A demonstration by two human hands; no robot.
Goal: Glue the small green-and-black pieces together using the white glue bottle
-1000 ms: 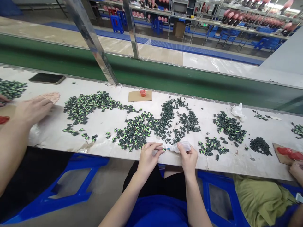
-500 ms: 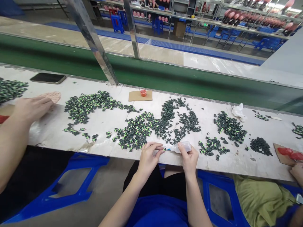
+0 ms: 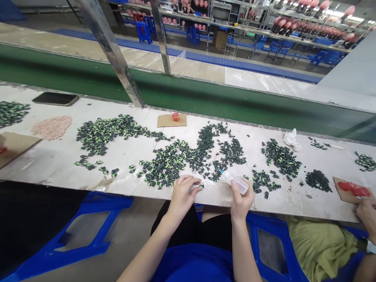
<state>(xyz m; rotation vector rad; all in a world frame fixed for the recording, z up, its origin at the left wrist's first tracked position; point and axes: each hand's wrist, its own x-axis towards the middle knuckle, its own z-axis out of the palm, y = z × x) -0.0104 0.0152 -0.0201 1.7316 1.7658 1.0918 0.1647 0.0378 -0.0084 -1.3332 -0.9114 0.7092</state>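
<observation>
My left hand point(image 3: 184, 194) pinches a small dark piece point(image 3: 201, 186) with a bit of green at its fingertips, close to the table's front edge. A clear squeeze bottle point(image 3: 240, 183) with a blue tip is gripped in my right hand point(image 3: 242, 199), its tip pointing up and left, apart from the small piece. Just beyond my left hand lies a pile of dark pieces with green spots point(image 3: 166, 164). Small plain dark pieces point(image 3: 206, 141) are spread beyond the bottle's tip. To the right of my right hand is a smaller green-spotted cluster point(image 3: 262, 180).
On the white table point(image 3: 123, 186) are more dark-green piles point(image 3: 108, 133), pink pieces point(image 3: 53, 127), a phone point(image 3: 55, 98), cardboard point(image 3: 164, 120) with a red cup point(image 3: 175, 116), and crumpled tissue point(image 3: 291, 138). Another person's hand point(image 3: 367, 213) is at the right edge. A metal post point(image 3: 117, 58) rises behind.
The bottle in my right hand has moved right, away from my left hand, and its tip now tilts upward. At the left, another person's arm has left the pink pieces.
</observation>
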